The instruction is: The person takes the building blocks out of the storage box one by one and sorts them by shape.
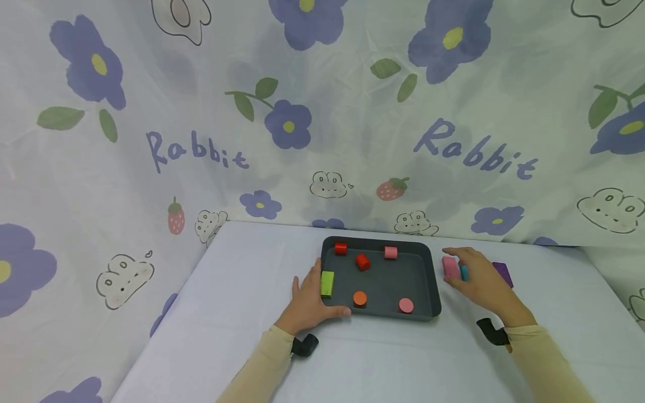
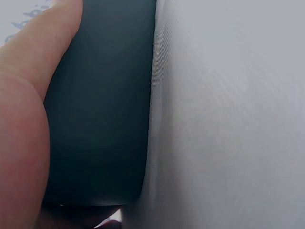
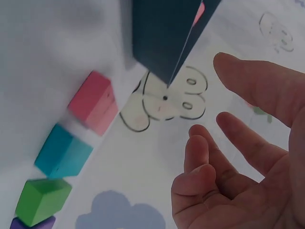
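Note:
A dark grey tray [image 1: 378, 280] lies on the white table. My left hand [image 1: 311, 305] spans its front-left corner, fingers fairly straight along the left side and thumb along the front wall. In the left wrist view, the thumb [image 2: 52, 43] lies against the tray's dark wall [image 2: 102, 114]. My right hand [image 1: 478, 282] hovers over a row of blocks right of the tray, fingers spread and holding nothing. The row has a pink block [image 3: 94, 102], a teal block [image 3: 63, 151], a green block [image 3: 44, 202] and a purple block [image 1: 503, 274]. In the head view, the hand hides the green one.
Inside the tray are a lime green block [image 1: 327, 284], red cylinders [image 1: 363, 262], an orange cylinder [image 1: 360, 299] and pink cylinders [image 1: 406, 305]. A patterned cloth [image 1: 353, 140] with flowers and rabbits hangs behind the white table [image 1: 242, 280].

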`<state>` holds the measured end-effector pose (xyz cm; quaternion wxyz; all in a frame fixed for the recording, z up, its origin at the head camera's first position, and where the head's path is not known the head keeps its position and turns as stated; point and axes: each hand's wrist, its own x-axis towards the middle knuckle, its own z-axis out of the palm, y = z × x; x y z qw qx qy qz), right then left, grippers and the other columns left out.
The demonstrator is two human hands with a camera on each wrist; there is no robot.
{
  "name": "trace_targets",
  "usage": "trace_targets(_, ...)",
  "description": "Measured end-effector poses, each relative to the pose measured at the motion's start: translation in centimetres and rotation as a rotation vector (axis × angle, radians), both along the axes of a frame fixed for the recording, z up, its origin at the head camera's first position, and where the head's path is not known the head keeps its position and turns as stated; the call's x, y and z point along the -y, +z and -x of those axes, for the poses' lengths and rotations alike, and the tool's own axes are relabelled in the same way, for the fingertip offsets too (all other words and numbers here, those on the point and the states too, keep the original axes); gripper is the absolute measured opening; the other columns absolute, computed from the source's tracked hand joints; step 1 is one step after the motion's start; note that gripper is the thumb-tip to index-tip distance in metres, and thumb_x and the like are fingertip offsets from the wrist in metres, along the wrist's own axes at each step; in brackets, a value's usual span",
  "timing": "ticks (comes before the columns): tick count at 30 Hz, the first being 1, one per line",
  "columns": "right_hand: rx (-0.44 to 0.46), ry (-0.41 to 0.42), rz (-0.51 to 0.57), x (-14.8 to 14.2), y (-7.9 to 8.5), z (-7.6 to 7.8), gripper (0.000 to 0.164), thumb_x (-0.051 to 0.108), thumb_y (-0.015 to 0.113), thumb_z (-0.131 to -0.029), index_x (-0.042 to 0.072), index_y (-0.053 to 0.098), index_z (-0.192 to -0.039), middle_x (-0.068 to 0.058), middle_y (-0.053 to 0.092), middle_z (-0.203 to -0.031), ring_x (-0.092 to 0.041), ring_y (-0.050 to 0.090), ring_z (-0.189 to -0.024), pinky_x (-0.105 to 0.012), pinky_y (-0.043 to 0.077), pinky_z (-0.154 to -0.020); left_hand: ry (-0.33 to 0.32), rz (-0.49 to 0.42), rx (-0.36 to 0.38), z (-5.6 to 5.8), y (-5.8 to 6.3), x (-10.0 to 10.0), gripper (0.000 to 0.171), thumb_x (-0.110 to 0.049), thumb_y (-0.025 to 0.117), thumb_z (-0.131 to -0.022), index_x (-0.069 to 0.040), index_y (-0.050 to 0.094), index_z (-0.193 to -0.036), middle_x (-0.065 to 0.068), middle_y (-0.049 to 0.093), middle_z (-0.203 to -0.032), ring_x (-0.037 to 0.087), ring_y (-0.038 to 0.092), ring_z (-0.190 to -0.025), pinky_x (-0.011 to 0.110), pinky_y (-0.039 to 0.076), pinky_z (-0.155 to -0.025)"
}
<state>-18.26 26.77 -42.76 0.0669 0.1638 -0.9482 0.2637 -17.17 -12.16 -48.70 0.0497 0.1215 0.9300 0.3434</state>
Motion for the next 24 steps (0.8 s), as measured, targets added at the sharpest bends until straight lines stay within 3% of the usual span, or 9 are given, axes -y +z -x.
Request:
trace_targets(7, -0.022, 0.014, 0.026, 1.9, -0.5, 0.0, 0.06, 0.008, 0.078, -0.085, -0.004, 0.053, -0.138, -0.027, 0.057, -0.13, -0.04, 0.058, -0.107, -0.06, 0.051, -0.089, 0.0, -0.003, 0.0, 0.0, 0.0, 0.0, 0.136, -0.064, 0.084, -0.07, -0.003, 0.003, -0.161, 0.017, 0.021, -0.165, 0.033, 0.025, -0.15, 0.065, -0.004, -0.117)
trace_targets(15, -0.027, 0.042, 0.051, 4.6, -0.3, -0.2, 0.063, 0.008, 0.079, -0.086, -0.005, 0.049, -0.141, -0.023, 0.059, -0.128, -0.035, 0.059, -0.102, -0.049, 0.052, -0.079, -0.004, 0.004, -0.002, -0.1, 0.0, 0.0, 0.136, -0.064, 0.083, -0.071, -0.003, 0.003, -0.161, 0.016, 0.02, -0.165, 0.032, 0.025, -0.15, 0.065, -0.004, -0.117)
trace_targets(24, -0.033, 0.055, 0.09, 7.2, -0.5, -0.4, 0.061, 0.012, 0.077, -0.088, -0.002, 0.051, -0.141, -0.021, 0.059, -0.13, -0.033, 0.059, -0.104, -0.049, 0.053, -0.083, 0.0, -0.001, 0.001, -0.1, 0.1, 0.0, 0.135, -0.064, 0.083, -0.071, -0.003, 0.003, -0.161, 0.016, 0.02, -0.165, 0.033, 0.025, -0.15, 0.065, -0.004, -0.117)
